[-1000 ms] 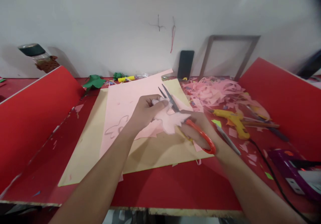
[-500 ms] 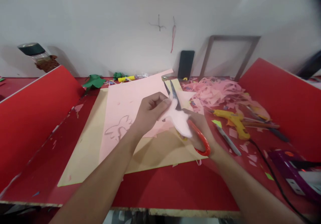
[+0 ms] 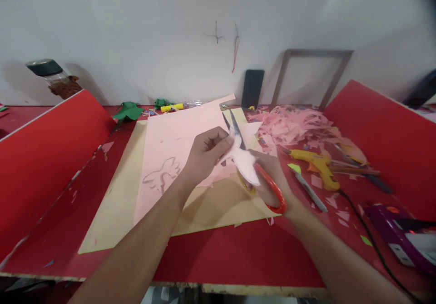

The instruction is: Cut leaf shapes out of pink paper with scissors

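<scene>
My left hand [image 3: 209, 152] pinches a pale pink paper cutout [image 3: 247, 165] between thumb and fingers. Orange-handled scissors [image 3: 273, 190] are in my right hand [image 3: 272, 170], their blades parted around the upper edge of the cutout and pointing away from me. The cutout hides part of the right hand's fingers. Beneath both hands lies a pink paper sheet [image 3: 184, 127] with a dark outline [image 3: 161, 174] drawn on its left part. It rests on a larger cream sheet [image 3: 116, 204].
Right of the sheets are a heap of pink paper strips [image 3: 293, 124], a yellow glue gun [image 3: 316, 163], a grey marker [image 3: 311, 192] and a purple device [image 3: 398, 236]. Red boards [image 3: 51, 158] flank the table. A dark phone [image 3: 253, 88] leans on the wall near a grey frame [image 3: 318, 53].
The cutout has shifted slightly between the blades, and its small offcut edge sits a little differently. Both hands stay in nearly the same place.
</scene>
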A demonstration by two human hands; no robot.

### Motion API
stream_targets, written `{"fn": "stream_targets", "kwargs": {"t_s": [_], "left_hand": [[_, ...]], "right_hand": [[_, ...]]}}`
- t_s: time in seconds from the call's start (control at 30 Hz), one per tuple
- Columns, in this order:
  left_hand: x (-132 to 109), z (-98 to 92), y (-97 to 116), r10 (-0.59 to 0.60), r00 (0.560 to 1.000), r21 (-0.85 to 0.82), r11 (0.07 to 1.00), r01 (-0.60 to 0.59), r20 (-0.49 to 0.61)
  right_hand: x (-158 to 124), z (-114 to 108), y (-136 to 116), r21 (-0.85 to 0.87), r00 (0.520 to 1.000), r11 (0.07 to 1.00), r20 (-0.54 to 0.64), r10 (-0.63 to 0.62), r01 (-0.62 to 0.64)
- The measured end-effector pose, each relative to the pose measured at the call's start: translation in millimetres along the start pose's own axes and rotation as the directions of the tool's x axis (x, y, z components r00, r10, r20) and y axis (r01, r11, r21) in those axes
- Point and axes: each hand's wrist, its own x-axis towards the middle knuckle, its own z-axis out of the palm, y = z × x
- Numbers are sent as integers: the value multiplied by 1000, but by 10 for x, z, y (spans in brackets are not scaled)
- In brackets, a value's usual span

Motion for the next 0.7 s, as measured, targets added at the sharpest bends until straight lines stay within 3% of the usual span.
{"fn": "stream_targets", "kwargs": {"t_s": [0.17,0.33,0.5,0.6,0.7], "left_hand": [[-3,2,-18,16,1000,16,1000,-16,9],[7,4,-26,20,1000,29,999,-20,3],[18,2,-45,6,1000,10,1000,-6,-2],[16,-5,-54,-2,1000,3,1000,2,5],[22,-21,-68,-3,1000,30,1000,4,-14]], "right_hand": [[-12,21,21,173,999,985,-35,-21,27],[0,-11,-21,55,995,995,-51,-82,85],[14,-15,-28,-31,989,998,-139,-54,50],[46,-87,42,-151,970,987,-225,-92,58],[113,-243,139,-470,969,883,-224,-104,-14]]}}
